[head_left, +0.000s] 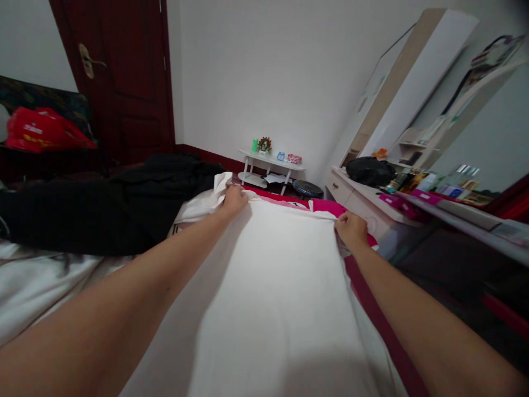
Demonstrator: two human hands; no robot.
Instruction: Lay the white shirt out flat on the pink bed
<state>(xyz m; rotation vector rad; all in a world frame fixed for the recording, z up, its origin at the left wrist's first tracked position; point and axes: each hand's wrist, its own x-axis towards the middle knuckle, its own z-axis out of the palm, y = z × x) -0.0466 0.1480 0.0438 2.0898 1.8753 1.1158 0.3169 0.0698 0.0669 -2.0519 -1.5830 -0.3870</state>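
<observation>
Straight ahead, a white cloth [273, 286] lies flat on the bed. Left hand [235, 199] at eleven o'clock and right hand [351, 229] at one o'clock each pinch a far corner, stretching that edge taut and even.

Both forearms bare, no sleeves or jewellery.

A plain white cloth [273, 292] lies spread flat and smooth along the bed — a long panel running away from the camera. Its far edge is straight, the two far corners pinched and drawn taut — a pink-red sheet [326, 208] beneath.
</observation>
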